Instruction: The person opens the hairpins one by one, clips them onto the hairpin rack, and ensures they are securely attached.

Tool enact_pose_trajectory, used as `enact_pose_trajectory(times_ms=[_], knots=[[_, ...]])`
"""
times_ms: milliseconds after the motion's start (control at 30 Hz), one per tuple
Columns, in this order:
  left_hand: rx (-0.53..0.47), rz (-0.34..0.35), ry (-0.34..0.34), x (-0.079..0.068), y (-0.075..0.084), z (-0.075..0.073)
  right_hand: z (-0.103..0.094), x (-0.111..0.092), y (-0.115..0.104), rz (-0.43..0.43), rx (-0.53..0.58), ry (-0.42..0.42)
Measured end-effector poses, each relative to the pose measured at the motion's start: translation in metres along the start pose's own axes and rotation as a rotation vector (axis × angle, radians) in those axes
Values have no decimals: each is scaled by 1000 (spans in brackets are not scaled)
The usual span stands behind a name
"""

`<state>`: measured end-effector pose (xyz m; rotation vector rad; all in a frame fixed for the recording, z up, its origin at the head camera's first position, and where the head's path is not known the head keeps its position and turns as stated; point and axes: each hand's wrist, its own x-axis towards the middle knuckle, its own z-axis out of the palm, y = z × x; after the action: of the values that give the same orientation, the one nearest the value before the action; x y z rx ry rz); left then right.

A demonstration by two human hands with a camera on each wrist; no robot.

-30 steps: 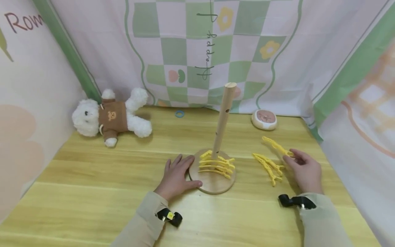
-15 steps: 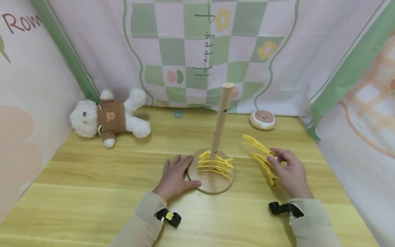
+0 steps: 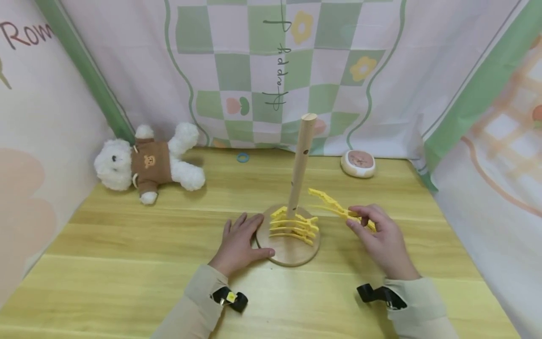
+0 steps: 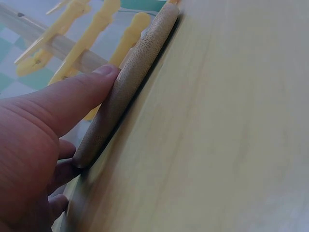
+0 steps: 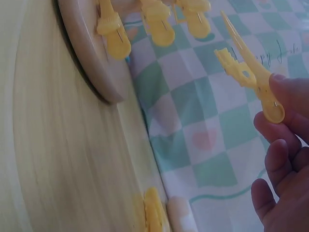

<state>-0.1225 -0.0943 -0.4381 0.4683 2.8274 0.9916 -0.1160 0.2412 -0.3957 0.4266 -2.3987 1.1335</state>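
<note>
A round wooden base [image 3: 292, 256] with an upright wooden post [image 3: 300, 160] stands mid-table. Several yellow hair clips [image 3: 294, 230] are clamped round the post's lower part, one above another. My left hand [image 3: 237, 245] rests at the base's left edge, fingers spread, with the thumb pressing on its rim [image 4: 130, 72]. To the right of the post, my right hand [image 3: 383, 242] pinches another yellow clip [image 5: 260, 84] by its tail end between thumb and forefinger. That clip's two arms are spread apart and point toward the post. Other loose clips [image 5: 153, 212] lie on the table, mostly hidden by my right hand in the head view.
A white plush toy [image 3: 152, 162] in a brown shirt lies at the back left. Near the rear edge are a small blue ring [image 3: 243, 157] and a rounded white-and-pink device [image 3: 359, 164]. A patterned curtain [image 3: 237, 70] hangs behind the table.
My right hand has moved left with the pinched clip, from over the right side of the table toward the post, and the clip's arms have spread. My left hand stays on the base.
</note>
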Motion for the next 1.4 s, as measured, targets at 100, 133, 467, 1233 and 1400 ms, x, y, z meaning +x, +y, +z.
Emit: enact_pose_trajectory(times_ms=[100,133,467,1233,1400], knots=[[0,-1,2,0,0,0,3,0,-4,-50,-1,-20],[-1,-1,2,0,0,0,3,0,-5,-60,3,-24],[-4,-2,-6,0,0,0,8,0,-21,-89,52,-72],[9,-17,23,5,0,6,12,-1,-25,-23,63,-100],[28,-26,24,6,1,7,14,0,-23,-49,57,-81]])
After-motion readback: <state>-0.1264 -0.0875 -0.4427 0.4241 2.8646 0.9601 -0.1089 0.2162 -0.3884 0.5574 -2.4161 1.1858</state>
